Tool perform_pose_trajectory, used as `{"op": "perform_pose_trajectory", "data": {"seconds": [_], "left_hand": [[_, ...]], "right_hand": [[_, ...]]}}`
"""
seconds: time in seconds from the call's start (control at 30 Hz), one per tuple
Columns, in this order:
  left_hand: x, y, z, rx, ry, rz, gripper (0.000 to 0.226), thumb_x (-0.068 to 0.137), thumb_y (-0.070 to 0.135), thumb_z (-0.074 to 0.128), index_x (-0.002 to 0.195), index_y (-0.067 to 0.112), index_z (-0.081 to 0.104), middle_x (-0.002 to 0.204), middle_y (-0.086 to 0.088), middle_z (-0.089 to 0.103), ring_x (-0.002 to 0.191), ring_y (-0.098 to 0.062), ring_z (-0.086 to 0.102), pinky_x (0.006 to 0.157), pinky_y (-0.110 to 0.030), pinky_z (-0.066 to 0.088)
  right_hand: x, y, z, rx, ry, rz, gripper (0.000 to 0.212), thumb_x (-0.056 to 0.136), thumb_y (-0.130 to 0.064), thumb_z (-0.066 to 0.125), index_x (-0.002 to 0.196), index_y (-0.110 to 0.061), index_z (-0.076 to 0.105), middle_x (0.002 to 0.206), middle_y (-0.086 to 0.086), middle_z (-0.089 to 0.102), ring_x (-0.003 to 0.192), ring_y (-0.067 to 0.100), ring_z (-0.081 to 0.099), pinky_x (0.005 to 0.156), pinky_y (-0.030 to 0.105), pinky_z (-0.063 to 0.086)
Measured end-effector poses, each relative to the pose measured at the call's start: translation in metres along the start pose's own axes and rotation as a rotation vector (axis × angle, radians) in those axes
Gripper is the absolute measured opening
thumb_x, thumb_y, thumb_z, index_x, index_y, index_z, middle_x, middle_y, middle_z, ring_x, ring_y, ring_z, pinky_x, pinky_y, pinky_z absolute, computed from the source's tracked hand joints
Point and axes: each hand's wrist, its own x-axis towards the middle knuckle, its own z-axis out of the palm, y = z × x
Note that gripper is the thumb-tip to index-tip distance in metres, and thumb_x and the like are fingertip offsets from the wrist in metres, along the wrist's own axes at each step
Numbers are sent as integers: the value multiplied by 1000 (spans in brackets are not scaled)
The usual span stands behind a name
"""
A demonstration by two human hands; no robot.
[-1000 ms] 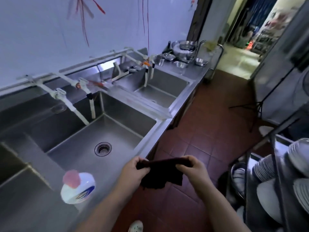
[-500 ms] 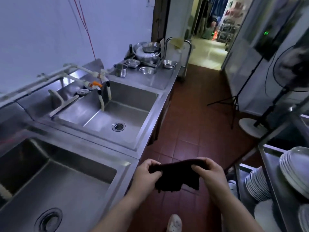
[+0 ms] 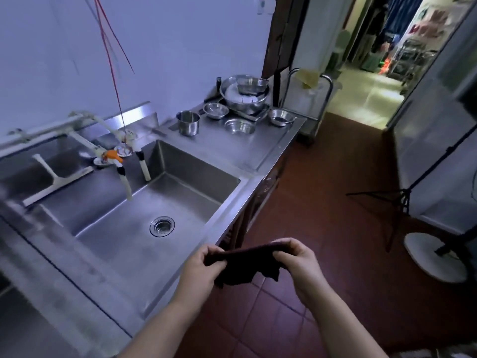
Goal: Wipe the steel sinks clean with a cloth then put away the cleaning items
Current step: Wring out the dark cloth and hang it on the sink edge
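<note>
cloth [image 3: 245,264] is pinched taut at both ends by left hand [image 3: 200,267] and right hand [image 3: 296,264] fingers | held off sink [image 3: 196,174] edge, likely readied for wiping

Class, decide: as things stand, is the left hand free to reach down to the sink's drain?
Probably not yet: the left hand grips the dark cloth with the right hand. Nothing lies over the drain.

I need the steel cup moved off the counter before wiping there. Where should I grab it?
Grip the cup round its straight wall, coming from the front, sink-side. It stands upright and open-topped, with small bowls close on its right; no handle shows from here.
</note>
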Motion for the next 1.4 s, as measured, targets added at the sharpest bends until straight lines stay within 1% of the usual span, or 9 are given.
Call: {"op": "perform_pose_trajectory", "data": {"seconds": [0.1, 0.17, 0.3, 0.43, 0.57, 0.8, 1.0, 1.17, 1.4], "left_hand": [[45, 4, 9, 7, 82, 7, 25, 78, -10, 63, 72, 15, 61, 58, 10, 61, 55, -1, 53, 54, -13, 43], [79, 8, 15, 15, 129, 18, 24, 78, -9, 64, 73, 14, 60, 59, 10, 61, 58, -2, 53, 57, -14, 44], [148, 16, 29, -50, 185, 6, 21, 80, -8, 61, 76, 12, 61, 62, -1, 60, 56, -19, 54, 55, -34, 46], [215, 32, 39, -81, 239, 14, 17, 83, -4, 61, 78, 12, 59, 63, -1, 60, 46, -5, 54, 41, -21, 44], [272, 48, 48, -60, 265, 21, 13, 84, 0, 62, 81, 12, 61, 74, -7, 66, 51, -1, 60, 40, -12, 43], [348, 48, 44, -32, 349, -42, 18, 81, -4, 62, 76, 14, 61, 63, 0, 62, 48, -1, 57, 42, -13, 41], [411, 31, 47, 24, 454, -149, 21, 80, -3, 63, 76, 17, 58, 68, -5, 63, 62, -16, 59, 52, -15, 41], [464, 26, 61, 26, 496, -216, 24, 83, -4, 62, 77, 18, 55, 67, 2, 54, 61, -8, 48, 53, -12, 34], [531, 13, 61, -29, 646, -339, 8, 89, 9, 58, 88, 17, 56, 80, 2, 64, 73, -6, 59, 59, -16, 44]], "right_hand": [[56, -14, 8, -40, -63, 9, 22, 79, 14, 54, 80, -5, 65, 59, 10, 64, 48, 22, 58, 41, 30, 44], [94, -24, 15, -61, -91, 3, 20, 78, 12, 57, 80, -6, 66, 65, 10, 67, 54, 21, 61, 48, 33, 49], [166, -49, 30, -80, -136, -3, 17, 78, 10, 57, 81, -4, 66, 67, 16, 64, 54, 26, 57, 51, 38, 46], [230, -81, 46, -123, -191, -23, 19, 79, 12, 57, 78, -6, 65, 63, 11, 64, 49, 18, 58, 42, 26, 45], [298, -109, 59, -229, -242, -88, 22, 79, 10, 60, 75, -10, 68, 64, 6, 68, 56, 14, 63, 50, 23, 49], [404, -119, 92, -290, -401, 5, 27, 79, 10, 58, 72, -13, 70, 66, 15, 67, 55, 27, 63, 47, 31, 50], [492, -112, 128, -332, -544, 66, 26, 79, 16, 54, 76, -6, 67, 63, 11, 65, 55, 21, 61, 48, 28, 51], [570, -115, 151, -478, -671, 59, 22, 77, 17, 54, 79, -1, 67, 65, 11, 64, 60, 21, 60, 52, 26, 49], [650, -103, 208, -646, -752, 72, 19, 77, 6, 56, 72, -9, 65, 54, -2, 61, 48, 6, 57, 44, 19, 44]]}}
